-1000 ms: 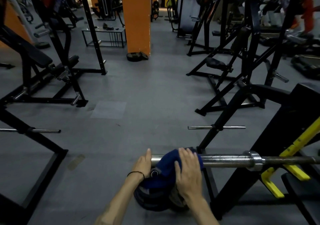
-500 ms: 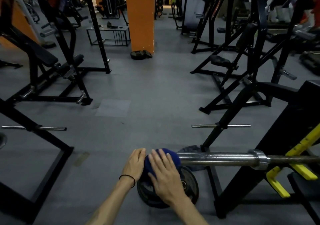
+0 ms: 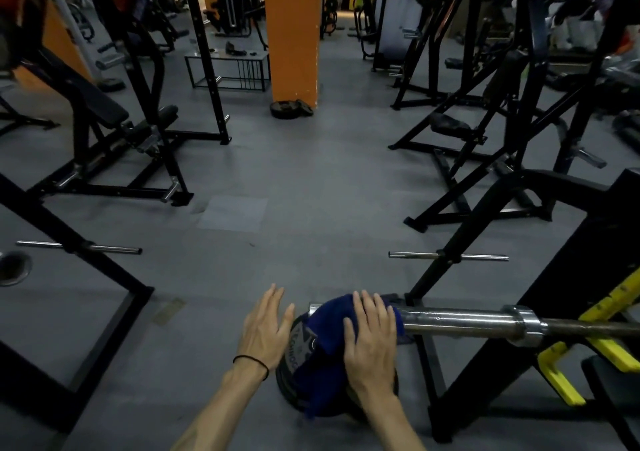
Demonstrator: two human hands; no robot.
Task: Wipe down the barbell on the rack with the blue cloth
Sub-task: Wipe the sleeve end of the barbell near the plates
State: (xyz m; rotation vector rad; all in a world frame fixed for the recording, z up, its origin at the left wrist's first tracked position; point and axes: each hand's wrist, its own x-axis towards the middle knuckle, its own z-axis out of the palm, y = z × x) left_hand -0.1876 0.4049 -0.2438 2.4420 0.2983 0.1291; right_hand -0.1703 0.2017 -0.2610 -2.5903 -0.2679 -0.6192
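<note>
A steel barbell (image 3: pixel 460 319) lies across a black rack with yellow hooks (image 3: pixel 557 378), its sleeve end pointing left. A blue cloth (image 3: pixel 327 343) is draped over that sleeve end and hangs down below it. My right hand (image 3: pixel 372 341) lies on top of the cloth with fingers curved over the bar, pressing the cloth onto it. My left hand (image 3: pixel 265 326) hovers flat just left of the bar's tip, fingers straight, off the cloth.
A black weight plate (image 3: pixel 291 350) lies on the grey floor under the bar end. Plate-storage pegs (image 3: pixel 450 255) (image 3: pixel 83 246) stick out from frames right and left. Benches and machines line both sides, and an orange pillar (image 3: pixel 294 34) stands ahead.
The cloth and my right hand slid from the bar's tip back to the right along the sleeve. My left hand came off the cloth and now hovers beside the bar end.
</note>
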